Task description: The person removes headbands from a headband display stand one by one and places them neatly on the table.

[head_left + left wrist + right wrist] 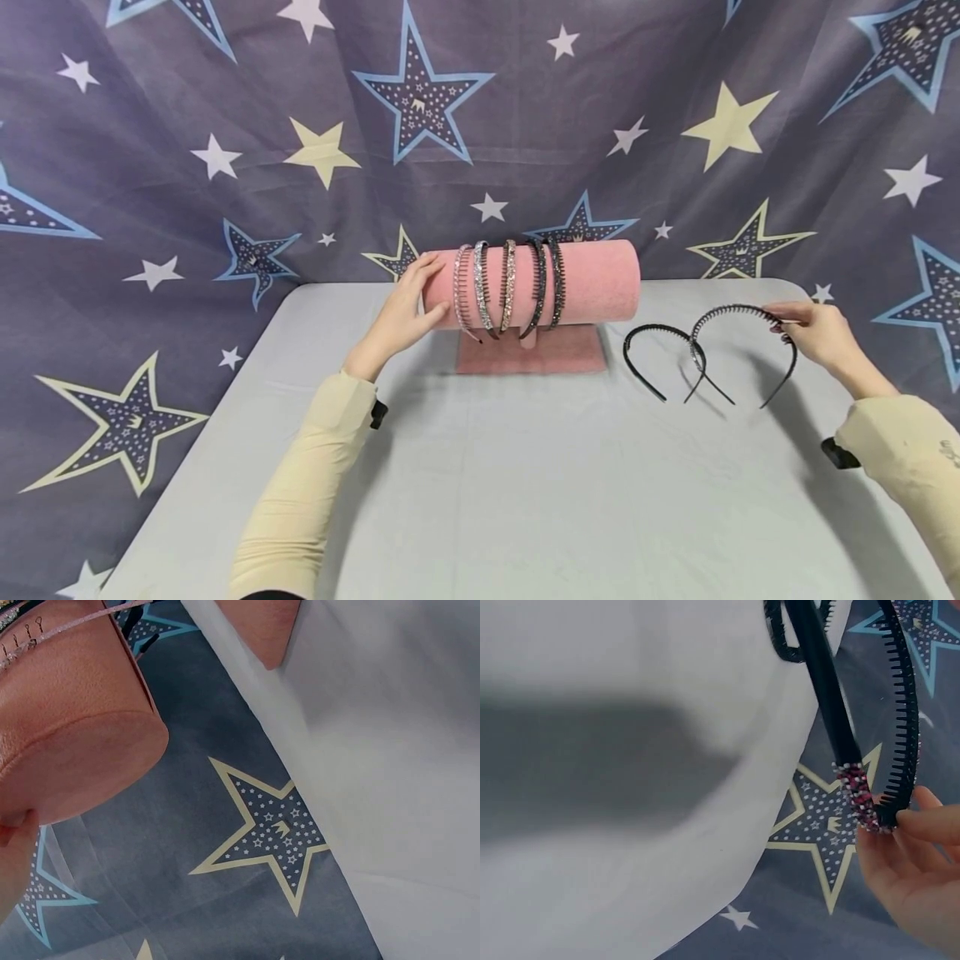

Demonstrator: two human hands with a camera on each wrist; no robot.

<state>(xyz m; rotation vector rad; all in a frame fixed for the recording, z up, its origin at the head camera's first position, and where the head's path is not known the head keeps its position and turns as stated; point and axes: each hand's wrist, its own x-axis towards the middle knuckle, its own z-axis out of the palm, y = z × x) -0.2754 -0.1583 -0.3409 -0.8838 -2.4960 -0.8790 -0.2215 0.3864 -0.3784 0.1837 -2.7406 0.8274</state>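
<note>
A pink roll-shaped headband stand carries several beaded, toothed headbands: a pink one, silver and golden ones, and black ones by the middle. My left hand grips the stand's left end, fingers over the top and thumb at the front; the left wrist view shows the roll's flat end. At the right, my right hand pinches a black toothed headband near its side, teeth inward. Red and white beads show on it close to the fingertips.
Another black headband lies on the white-covered table, partly overlapped by the held one in the head view. The stand's pink base rests toward the back. A dark star-patterned cloth hangs behind.
</note>
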